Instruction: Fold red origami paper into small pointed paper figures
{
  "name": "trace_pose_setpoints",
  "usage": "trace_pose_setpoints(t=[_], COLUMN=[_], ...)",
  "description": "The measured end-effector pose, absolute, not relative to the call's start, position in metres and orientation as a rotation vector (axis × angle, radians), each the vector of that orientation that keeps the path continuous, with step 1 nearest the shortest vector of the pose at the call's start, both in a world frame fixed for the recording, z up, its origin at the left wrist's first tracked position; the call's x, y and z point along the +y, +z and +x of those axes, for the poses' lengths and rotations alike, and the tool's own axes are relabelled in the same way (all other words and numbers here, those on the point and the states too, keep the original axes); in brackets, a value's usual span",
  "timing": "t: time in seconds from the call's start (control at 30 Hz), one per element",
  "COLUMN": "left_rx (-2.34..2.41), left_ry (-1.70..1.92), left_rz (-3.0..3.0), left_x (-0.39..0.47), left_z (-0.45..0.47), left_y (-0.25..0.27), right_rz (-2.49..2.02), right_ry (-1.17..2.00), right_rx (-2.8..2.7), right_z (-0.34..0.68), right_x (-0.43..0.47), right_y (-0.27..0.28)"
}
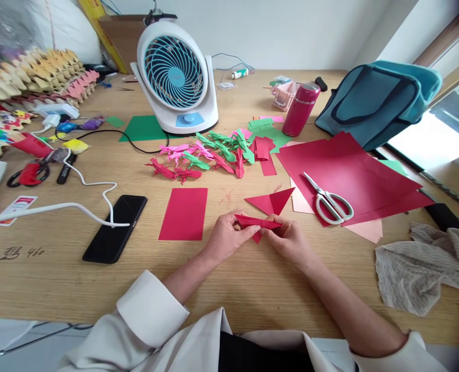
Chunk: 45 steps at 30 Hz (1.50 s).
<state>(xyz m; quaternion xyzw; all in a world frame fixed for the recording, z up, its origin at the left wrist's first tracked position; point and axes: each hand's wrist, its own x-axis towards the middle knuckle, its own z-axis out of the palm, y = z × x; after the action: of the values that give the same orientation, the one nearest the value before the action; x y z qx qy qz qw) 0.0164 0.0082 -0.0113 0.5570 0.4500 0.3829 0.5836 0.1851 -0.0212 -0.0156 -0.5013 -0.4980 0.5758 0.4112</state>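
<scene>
A small piece of folded red paper is held just above the table between both hands. My left hand pinches its left end, thumb pressed along the near side. On the right end, my right hand grips it with thumb and fingers. Part of the paper is hidden behind the fingers. Just beyond the hands lies a folded red paper triangle. To the left, a flat red paper rectangle rests on the table. Several folded paper figures in pink, green and red sit in a cluster farther back.
White-handled scissors lie on large red sheets at right. A black phone with a white cable is at left. Behind stand a fan, a red bottle and a teal bag. A crumpled cloth lies right.
</scene>
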Motion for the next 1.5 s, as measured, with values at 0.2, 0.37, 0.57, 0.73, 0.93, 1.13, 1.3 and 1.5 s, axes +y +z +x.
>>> trace_pose_setpoints(t=[0.2,0.37,0.57,0.73,0.93,1.13,1.3,1.5], left_rx=[1.03,1.049,1.085,1.113,1.107,1.066,1.022,1.004], left_ry=[0.942,0.964,1.008,1.042,1.046,1.022,1.007,0.949], left_rz=[1.231,1.143,1.06,1.048,0.985,0.941,0.928,1.116], left_x=[0.008,0.009,0.014,0.018,0.018,0.018,0.02,0.021], left_z=[0.014,0.012,0.009,0.005,0.004,0.002,-0.003,-0.005], left_y=[-0.022,-0.021,-0.016,-0.018,-0.012,-0.013,-0.014,-0.011], right_rz=[-1.304,-1.318,-1.34,-1.334,-1.327,-1.315,-1.332,-1.372], right_ry=[1.439,1.463,1.501,1.503,1.507,1.532,1.526,1.454], right_rx=[-1.266,-1.254,-1.197,-1.191,-1.196,-1.151,-1.116,-1.225], right_z=[0.187,0.188,0.186,0.186,0.188,0.188,0.188,0.188], right_x=[-0.021,-0.021,-0.022,-0.022,-0.022,-0.022,-0.022,-0.022], right_y=[-0.017,-0.019,-0.015,-0.014,-0.019,-0.02,-0.015,-0.015])
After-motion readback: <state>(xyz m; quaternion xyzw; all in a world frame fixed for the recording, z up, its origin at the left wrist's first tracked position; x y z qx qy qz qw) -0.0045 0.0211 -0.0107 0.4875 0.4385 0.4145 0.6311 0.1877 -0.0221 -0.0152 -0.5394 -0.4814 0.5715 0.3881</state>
